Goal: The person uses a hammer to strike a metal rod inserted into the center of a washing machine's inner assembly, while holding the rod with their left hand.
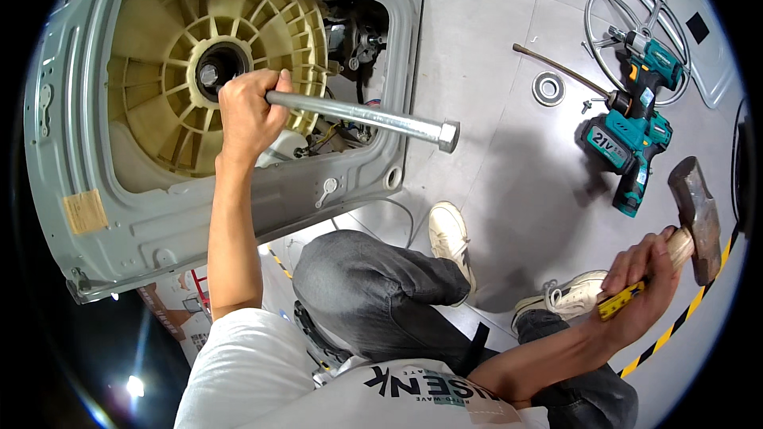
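My left hand (253,115) is closed around a long steel bolt (358,113), whose hex head points right. Its other end is directed at the central hub (221,66) of a yellowish ribbed plastic tub (274,0); I cannot tell if it touches, as the hand covers that part. The tub shows through the large opening of a grey metal cabinet (199,208), which looks like a washing machine. At the far right, my right hand (640,282) grips a hammer (698,218) by its handle, close to the heavy metal head and apart from the bolt.
On the tiled floor at right lie teal cordless power tools (632,135), a spoked metal pulley wheel (589,24), a ring bearing (549,100), small screws (588,104) and a grey panel (715,63). Wires show inside the cabinet. My shoe (449,234) stands near its edge.
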Available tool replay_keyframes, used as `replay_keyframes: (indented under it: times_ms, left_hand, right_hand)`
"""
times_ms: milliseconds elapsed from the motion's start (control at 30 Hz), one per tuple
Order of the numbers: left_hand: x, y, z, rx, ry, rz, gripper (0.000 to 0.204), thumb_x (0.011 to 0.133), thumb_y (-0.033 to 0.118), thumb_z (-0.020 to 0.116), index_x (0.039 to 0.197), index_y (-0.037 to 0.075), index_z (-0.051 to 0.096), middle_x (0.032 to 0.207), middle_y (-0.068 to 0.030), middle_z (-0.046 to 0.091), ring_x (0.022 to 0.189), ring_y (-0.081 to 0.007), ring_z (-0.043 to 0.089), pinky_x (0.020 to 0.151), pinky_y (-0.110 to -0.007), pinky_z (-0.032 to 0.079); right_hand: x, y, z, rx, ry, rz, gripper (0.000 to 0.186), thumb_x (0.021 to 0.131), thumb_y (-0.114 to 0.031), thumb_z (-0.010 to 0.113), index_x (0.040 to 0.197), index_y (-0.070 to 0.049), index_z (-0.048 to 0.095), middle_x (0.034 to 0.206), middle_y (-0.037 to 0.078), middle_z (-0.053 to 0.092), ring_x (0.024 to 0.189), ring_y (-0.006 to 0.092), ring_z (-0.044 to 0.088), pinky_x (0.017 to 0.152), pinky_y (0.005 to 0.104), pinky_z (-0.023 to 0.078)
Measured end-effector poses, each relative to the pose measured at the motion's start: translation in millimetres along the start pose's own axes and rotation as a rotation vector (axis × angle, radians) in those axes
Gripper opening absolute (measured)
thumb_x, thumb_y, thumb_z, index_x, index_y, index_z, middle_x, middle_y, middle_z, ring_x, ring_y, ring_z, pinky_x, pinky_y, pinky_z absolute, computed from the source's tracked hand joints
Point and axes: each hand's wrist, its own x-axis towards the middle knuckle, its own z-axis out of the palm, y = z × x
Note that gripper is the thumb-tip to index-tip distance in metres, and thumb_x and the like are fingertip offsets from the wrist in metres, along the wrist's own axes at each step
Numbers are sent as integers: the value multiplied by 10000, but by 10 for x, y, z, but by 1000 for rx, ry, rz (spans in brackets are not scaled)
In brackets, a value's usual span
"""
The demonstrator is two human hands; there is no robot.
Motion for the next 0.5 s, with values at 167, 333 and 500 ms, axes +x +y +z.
replay_keyframes:
  times_ms: [167, 333, 500]
  left_hand:
    - [41, -41, 18, -38, -18, -21, 313, 821, 141, 588, 567, -21, 506, 541, -192, 468, 494, -377, 454, 470, -403, 357]
    - [17, -125, -77, 36, -12, -19, 303, 806, 160, 595, 580, -22, 508, 568, -203, 469, 528, -395, 462, 485, -416, 362]
    - [59, -48, 0, 21, -6, 3, 296, 795, 149, 599, 569, -14, 499, 564, -188, 489, 525, -382, 474, 484, -418, 372]
  right_hand:
    - [-426, 219, 874, -125, -560, 249, 210, 848, -166, 627, 726, -19, 541, 513, 16, 533, 398, 102, 494, 379, 257, 363]
    - [-169, 67, 374, -144, -89, 111, 109, 855, -93, 581, 878, -51, 483, 530, -6, 449, 343, 83, 421, 328, 184, 346]
    - [-233, -192, 192, -5, -16, 5, 178, 875, -92, 537, 994, 12, 453, 553, 31, 414, 348, 98, 371, 331, 203, 331]
